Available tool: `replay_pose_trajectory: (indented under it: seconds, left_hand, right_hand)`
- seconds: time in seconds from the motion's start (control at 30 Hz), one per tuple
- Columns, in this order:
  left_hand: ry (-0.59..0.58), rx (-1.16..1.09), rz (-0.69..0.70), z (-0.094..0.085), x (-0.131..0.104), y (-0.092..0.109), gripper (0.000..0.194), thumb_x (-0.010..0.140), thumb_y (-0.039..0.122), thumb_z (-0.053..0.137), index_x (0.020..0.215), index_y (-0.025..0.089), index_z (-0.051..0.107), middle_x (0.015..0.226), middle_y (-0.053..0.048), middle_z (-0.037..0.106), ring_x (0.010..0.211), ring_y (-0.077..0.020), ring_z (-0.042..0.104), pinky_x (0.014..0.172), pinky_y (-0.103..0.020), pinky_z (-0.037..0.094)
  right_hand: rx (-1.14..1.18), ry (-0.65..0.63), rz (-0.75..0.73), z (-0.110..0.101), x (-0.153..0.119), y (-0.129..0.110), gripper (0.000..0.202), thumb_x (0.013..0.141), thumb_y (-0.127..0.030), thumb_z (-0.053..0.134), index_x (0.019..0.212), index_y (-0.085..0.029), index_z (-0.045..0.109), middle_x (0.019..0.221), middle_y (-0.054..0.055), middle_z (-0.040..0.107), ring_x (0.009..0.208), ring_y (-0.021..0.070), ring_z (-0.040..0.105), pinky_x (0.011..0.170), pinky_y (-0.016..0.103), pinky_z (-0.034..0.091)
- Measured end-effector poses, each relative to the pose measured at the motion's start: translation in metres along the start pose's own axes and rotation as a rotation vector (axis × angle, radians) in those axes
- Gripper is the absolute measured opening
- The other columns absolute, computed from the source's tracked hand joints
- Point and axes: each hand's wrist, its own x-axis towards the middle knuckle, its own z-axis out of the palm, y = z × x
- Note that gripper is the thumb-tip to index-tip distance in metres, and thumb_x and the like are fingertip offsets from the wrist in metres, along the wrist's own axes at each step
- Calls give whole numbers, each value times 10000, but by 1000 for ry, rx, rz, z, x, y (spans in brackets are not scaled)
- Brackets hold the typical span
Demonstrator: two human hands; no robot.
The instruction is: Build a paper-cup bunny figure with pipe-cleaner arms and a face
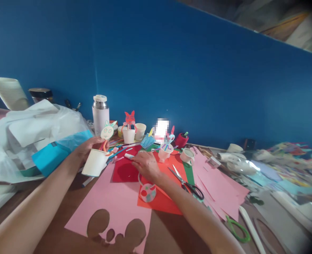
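Observation:
A white paper cup (94, 162) with a rabbit-faced paper figure (107, 132) rising from it is tilted on the left. The fingers of my left hand (93, 144) are closed around the figure just above the cup's rim. My right hand (146, 164) is over the red paper (125, 171), its fingertips beside a white capped pen (129, 156); whether they grip anything is hard to see. Below that hand lies a round paper piece with red and green spots (148, 192). Pink paper with cut-out holes (118, 208) spreads toward the front.
Open black-handled scissors (186, 182) lie right of my right hand. Behind are a flask (100, 116), a cup with a red figure (129, 135) and a bright phone screen (161, 130). Plastic bags (44, 123) crowd the left; green-handled scissors (237, 229) lie front right.

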Motion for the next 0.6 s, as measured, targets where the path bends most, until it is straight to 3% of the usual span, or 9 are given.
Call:
replay_pose_trajectory:
  seconds: [0.13,0.27,0.43,0.6]
  left_hand:
    - [-65,113,12,-10,4,-2,194,735,275,485,674,103,549,556,-56,564,508,-167,558,434,-234,426]
    - [-100,112,13,-12,6,-2,202,742,288,480,692,103,546,543,-52,561,517,-175,564,465,-262,443]
    - [-92,84,-18,-11,6,-3,208,757,290,454,693,113,544,557,-41,569,478,-157,548,456,-271,442]
    - [-107,107,-1,-12,9,-6,225,759,311,459,704,112,549,562,-37,569,455,-148,538,427,-250,420]
  right_hand:
    - [-51,-40,51,26,27,-12,177,820,-319,527,975,-274,601,862,23,605,803,173,529,695,300,328]
    - [-39,-116,53,38,40,-17,167,801,-333,545,939,-272,617,893,25,597,849,185,523,697,293,331]
    - [44,-119,55,30,34,-13,152,830,-264,491,802,-221,634,823,16,627,795,151,544,680,263,319]
    - [110,-85,111,14,17,-5,126,813,-204,486,786,-204,610,803,0,661,739,126,572,709,246,326]
